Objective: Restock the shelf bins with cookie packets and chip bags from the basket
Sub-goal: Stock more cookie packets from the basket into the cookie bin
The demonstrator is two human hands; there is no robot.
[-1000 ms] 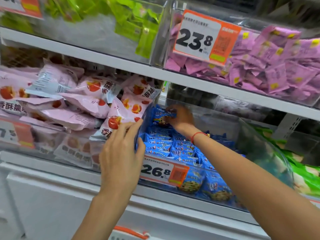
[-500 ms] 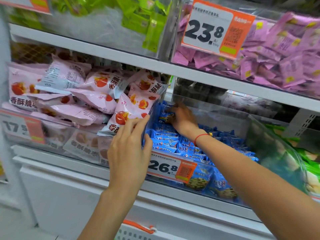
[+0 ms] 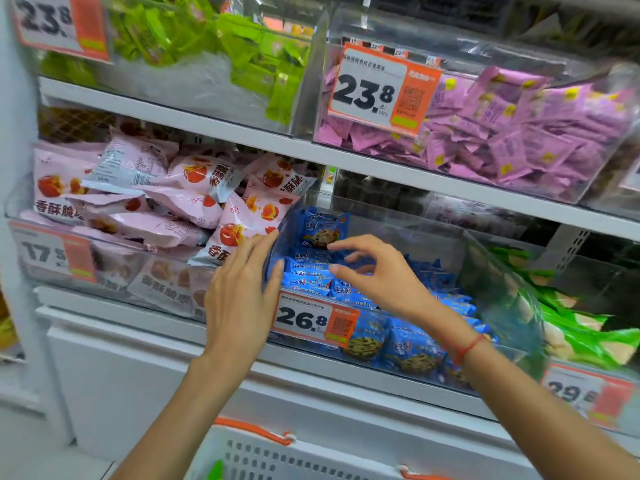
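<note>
A clear shelf bin (image 3: 491, 282) on the middle shelf holds several blue cookie packets (image 3: 311, 271). One blue packet (image 3: 323, 230) stands upright at the bin's back left corner. My right hand (image 3: 377, 275) hovers over the packets with fingers spread and loosely bent, holding nothing, its fingertips just below the upright packet. My left hand (image 3: 242, 299) rests flat against the bin's left front corner, fingers straight, touching the pink chip bags (image 3: 242, 223) beside it. The white basket (image 3: 277, 459) with orange handles sits at the bottom edge, its contents hidden.
The left bin holds pink chip bags (image 3: 138, 202) behind a 17.5 price tag (image 3: 52, 254). A 26.8 tag (image 3: 311, 320) fronts the blue bin. Green packets (image 3: 571, 323) fill the bin to the right. The shelf above carries green packets (image 3: 207, 46) and purple packets (image 3: 519, 133).
My right hand has let go of the upright blue packet and drawn back toward me, fingers now spread. My left hand stays at the bin's corner. The view has shifted right and down.
</note>
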